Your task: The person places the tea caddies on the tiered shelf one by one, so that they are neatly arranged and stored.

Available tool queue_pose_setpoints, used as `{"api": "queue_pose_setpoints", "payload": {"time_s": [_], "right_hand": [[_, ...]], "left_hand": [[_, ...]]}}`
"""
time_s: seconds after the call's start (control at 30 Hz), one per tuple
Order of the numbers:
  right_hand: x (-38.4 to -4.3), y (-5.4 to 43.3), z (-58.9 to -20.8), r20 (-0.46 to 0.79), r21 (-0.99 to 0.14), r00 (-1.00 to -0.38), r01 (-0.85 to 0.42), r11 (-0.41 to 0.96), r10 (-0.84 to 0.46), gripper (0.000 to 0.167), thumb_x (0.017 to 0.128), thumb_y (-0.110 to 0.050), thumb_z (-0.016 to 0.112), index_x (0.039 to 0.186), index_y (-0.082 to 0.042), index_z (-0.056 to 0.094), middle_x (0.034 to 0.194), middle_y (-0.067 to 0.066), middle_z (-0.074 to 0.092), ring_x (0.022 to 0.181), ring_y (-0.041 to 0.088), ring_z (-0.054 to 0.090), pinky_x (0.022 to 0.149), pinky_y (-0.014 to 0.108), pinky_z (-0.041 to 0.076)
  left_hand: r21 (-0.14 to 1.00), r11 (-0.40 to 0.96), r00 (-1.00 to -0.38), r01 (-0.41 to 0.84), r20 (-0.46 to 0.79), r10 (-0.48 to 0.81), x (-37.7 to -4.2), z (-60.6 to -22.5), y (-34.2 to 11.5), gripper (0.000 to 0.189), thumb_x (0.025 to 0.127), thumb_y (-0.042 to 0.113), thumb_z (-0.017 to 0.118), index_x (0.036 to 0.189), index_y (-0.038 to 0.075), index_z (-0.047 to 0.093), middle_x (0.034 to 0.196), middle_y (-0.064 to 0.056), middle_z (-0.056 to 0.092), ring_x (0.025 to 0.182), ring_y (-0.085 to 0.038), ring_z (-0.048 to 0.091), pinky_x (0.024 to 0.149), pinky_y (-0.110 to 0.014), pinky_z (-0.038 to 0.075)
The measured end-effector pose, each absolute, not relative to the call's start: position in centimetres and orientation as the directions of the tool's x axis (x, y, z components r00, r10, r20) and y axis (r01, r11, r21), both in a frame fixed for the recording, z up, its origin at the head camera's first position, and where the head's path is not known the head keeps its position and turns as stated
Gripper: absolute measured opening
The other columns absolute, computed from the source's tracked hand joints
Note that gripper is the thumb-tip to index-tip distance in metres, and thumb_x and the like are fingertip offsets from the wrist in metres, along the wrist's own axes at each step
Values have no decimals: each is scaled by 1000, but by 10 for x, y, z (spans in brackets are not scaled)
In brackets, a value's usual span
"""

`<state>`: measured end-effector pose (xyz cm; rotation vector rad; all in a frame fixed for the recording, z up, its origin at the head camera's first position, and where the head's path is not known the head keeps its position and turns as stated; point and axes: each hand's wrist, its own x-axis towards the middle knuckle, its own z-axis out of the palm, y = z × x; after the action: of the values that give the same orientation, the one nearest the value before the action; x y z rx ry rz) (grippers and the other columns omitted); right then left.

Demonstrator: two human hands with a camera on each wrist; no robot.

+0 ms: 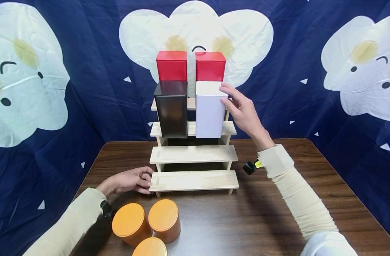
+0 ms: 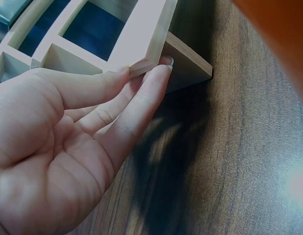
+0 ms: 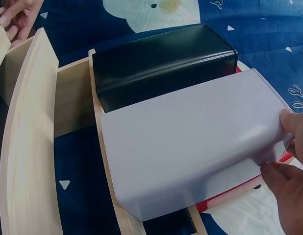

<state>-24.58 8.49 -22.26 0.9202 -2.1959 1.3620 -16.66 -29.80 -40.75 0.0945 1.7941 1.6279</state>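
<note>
Left fingers (image 2: 144,100): I pinch the left end of the lowest step (image 1: 195,180) of the wooden stand (image 1: 194,154), at its corner.
Right fingers (image 1: 233,93): I grip the white tin (image 1: 209,115) between thumb and fingertips, at its top right edge.
White tin: upright on the third step up, just beside the black tin (image 1: 171,113), a narrow gap between them.
Red tins (image 1: 210,67): two, behind these, lower parts hidden.
Orange tins (image 1: 164,215): three round ones on the worktop (image 1: 226,227), near my left sleeve.
</note>
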Motion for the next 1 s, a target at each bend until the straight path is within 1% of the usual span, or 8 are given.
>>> {"api": "queue_pose_setpoints", "payload": {"time_s": [0.3,0.47,0.73,1.0], "right_hand": [[-245,85,-223,631,-645,-702,-711,279,-330,38,95,-2,55,132,4,51,146,16,44,134,25,44,109,44,41],[-245,85,-224,634,-638,-700,-713,290,-328,39,95,-3,54,133,4,50,147,16,43,134,24,43,109,42,41],[-242,85,-225,646,-644,-707,-708,291,-290,52,94,-3,57,142,3,40,150,18,37,136,27,40,113,45,36],[-225,87,-220,701,-602,-665,-745,285,-257,51,90,-1,62,138,4,44,147,17,41,138,22,37,114,41,36]], "left_hand": [[896,211,-752,-390,-442,489,-166,-409,-298,52,90,-4,57,130,-5,24,94,-8,52,81,-23,64,83,-41,59],[898,207,-751,-389,-439,493,-166,-410,-298,51,90,-5,56,130,-4,24,95,-8,52,81,-22,64,83,-40,59],[897,210,-751,-389,-441,492,-165,-410,-298,52,90,-5,56,131,-5,23,95,-8,52,82,-23,64,83,-40,59],[894,218,-750,-391,-447,487,-167,-407,-299,50,90,-5,56,130,-4,25,95,-9,52,85,-22,63,84,-42,58]]}}
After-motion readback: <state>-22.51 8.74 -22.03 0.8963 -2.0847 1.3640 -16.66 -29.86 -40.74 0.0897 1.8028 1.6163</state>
